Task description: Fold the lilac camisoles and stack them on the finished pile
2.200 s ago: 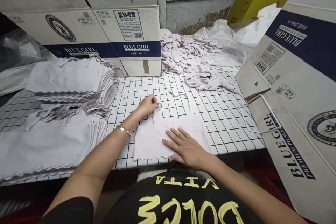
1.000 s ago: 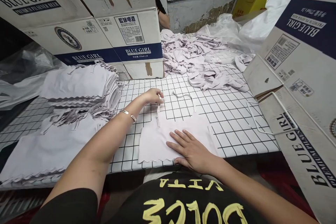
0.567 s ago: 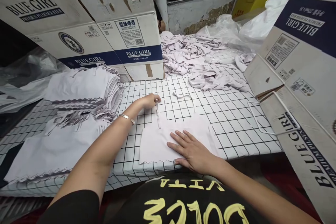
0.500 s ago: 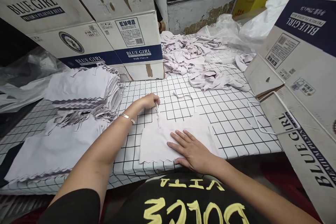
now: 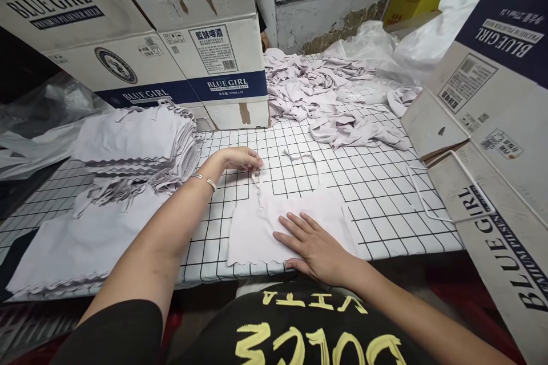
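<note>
A pale pink camisole (image 5: 252, 239) with a wavy lower hem lies flat near the table's front edge. My right hand (image 5: 314, 248) rests on its middle, palm down and fingers spread, holding nothing. Just beyond the top edge, my left hand (image 5: 242, 158) pinches the end of the left shoulder strap (image 5: 259, 193), which has a small slider on it; the fingertips partly hide that end. The other shoulder strap (image 5: 314, 161) lies loose in a curve on the tablecloth, apart from both hands.
Stacks of folded camisoles (image 5: 128, 134) lie at the left. Crumpled pale pink garments (image 5: 303, 82) are heaped at the back. Large cartons stand at the left (image 5: 180, 85) and right (image 5: 492, 120), with a white wire frame (image 5: 432, 217) by the right one. Part of another person's arm (image 5: 264, 40) shows behind the left carton.
My left hand has turned, its fingers now pointing more to the right over the strap's end, and the strap has shifted slightly. My right hand stays flat on the camisole.
</note>
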### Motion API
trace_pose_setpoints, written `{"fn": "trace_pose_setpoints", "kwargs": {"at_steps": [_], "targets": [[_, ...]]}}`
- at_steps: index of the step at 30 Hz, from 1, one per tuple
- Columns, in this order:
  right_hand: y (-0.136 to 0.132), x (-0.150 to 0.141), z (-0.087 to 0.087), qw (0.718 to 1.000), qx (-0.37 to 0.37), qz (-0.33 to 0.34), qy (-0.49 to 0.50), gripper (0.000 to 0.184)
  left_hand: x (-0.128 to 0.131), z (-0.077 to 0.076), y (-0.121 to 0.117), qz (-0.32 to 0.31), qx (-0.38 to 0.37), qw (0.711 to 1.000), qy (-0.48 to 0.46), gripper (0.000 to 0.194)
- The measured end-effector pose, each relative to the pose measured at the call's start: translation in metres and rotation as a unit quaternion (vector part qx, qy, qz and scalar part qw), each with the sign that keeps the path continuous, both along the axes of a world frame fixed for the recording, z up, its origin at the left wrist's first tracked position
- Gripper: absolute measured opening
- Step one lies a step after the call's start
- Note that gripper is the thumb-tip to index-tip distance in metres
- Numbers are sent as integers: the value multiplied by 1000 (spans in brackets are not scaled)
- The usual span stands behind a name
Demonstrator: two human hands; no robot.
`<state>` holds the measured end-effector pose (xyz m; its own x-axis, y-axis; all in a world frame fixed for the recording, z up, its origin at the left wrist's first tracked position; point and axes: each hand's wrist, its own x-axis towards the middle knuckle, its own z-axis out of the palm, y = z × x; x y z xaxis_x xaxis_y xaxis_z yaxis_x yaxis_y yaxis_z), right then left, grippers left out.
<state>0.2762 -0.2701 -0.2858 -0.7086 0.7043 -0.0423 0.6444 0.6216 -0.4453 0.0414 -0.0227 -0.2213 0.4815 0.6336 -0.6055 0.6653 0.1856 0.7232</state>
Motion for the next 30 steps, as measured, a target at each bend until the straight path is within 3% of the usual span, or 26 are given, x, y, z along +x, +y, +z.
{"fn": "trace_pose_setpoints", "kwargs": {"at_steps": [2, 4, 7, 9, 18, 22, 25, 27, 30], "targets": [[0, 0, 0, 1000, 2, 0, 2, 63, 1, 0, -1, -6, 18, 1000, 6, 29], [0, 0, 0, 1000, 3, 0, 4, 64, 4, -1, -2, -28, 92, 994, 46, 23], [0, 0, -1, 1000, 4, 2, 6, 64, 11, -3, -4, -70, 228, 962, 134, 14], [0, 0, -1, 1000, 5, 2, 7, 64, 17, -5, -7, -80, 274, 943, 169, 15], [-1, -2, -2, 1000, -4, 0, 3, 64, 48, -13, -13, -42, 331, 910, 245, 20], [-2, 3, 8, 999, -21, -10, 43, 63, 40, -1, -8, 0, 338, 902, 268, 9], [22, 8, 28, 988, -39, -77, 126, 42, 26, 14, -39, 6, 368, 892, 262, 24], [56, 3, 40, 974, -18, -155, 164, 28, 17, 16, -84, -14, 410, 886, 218, 34], [121, -24, 49, 964, 23, -223, 141, 23, 6, -2, -165, -89, 473, 866, 134, 41]]}}
